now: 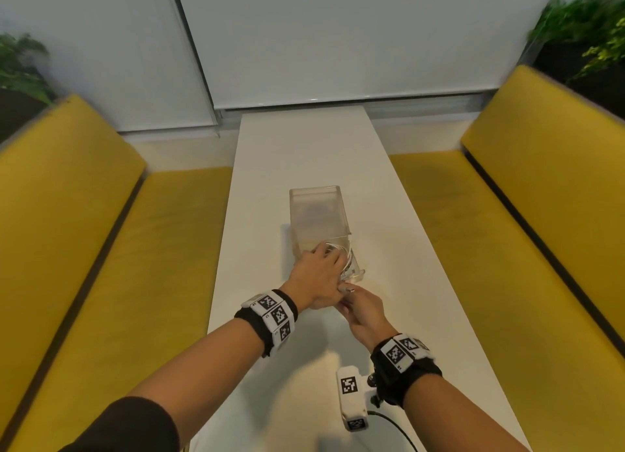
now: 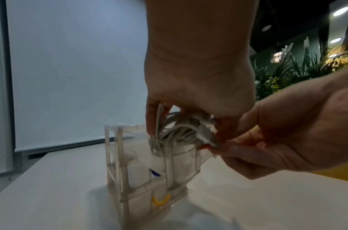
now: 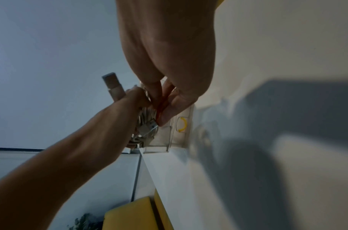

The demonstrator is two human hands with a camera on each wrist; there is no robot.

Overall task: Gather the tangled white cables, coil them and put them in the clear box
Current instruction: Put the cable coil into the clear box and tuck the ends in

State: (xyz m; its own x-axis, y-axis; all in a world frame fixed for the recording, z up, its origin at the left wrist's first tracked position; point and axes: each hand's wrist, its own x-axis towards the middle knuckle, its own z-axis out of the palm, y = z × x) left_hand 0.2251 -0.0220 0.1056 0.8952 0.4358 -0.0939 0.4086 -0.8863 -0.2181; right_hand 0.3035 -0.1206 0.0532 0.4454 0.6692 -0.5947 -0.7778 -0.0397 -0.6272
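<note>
My left hand grips the coiled white cables at the clear box mouth, my right hand pinching a plug end; next, I judge, both push the bundle inside and let go.

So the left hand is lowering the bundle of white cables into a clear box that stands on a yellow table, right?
Not quite: the table is white; only the benches beside it are yellow, as the head view shows. The rest holds: the left hand grips the bundle of white cables at the open top of the clear box, with the right hand helping beside it.
</note>
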